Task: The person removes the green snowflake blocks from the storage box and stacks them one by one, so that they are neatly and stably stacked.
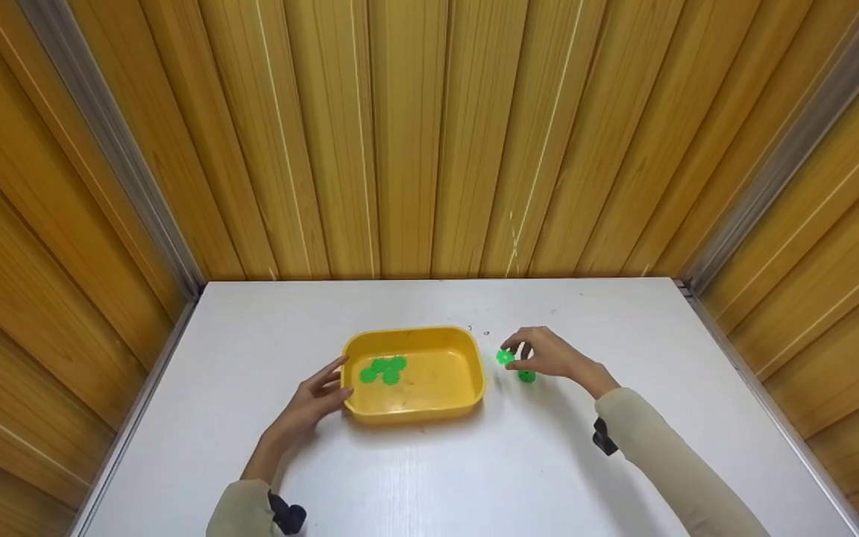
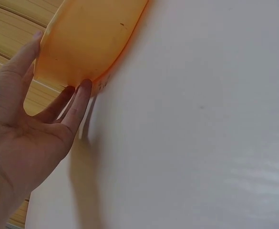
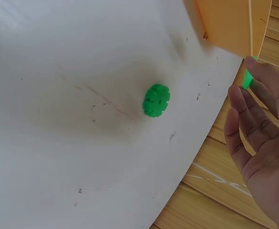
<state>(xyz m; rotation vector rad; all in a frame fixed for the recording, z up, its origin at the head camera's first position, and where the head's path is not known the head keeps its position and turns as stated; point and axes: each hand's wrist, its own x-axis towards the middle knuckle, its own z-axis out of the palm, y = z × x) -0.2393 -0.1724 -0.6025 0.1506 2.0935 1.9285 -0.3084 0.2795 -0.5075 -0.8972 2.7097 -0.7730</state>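
Note:
The yellow plastic tray (image 1: pixel 413 414) stands on the white table. At its left end my left hand (image 1: pixel 309 406) holds the wall, thumb and fingers spread at the rim and the outside; in the left wrist view fingertips (image 2: pixel 84 85) touch the tray's lower edge. Several green discs (image 1: pixel 391 377) lie in the tray's left part. To the right of the tray, my right hand (image 1: pixel 549 353) pinches a green notched disc (image 1: pixel 505 356) between thumb and fingers, raised above the table. Another green notched disc (image 3: pixel 156 100) lies on the table below that hand.
Wood-patterned panels (image 1: pixel 407 149) rise behind the white table (image 1: pixel 429 485) and at both sides. Grey metal posts (image 1: pixel 120 142) stand in the corners. Small dark marks dot the tabletop. A black strap device (image 1: pixel 604 437) sits on each wrist.

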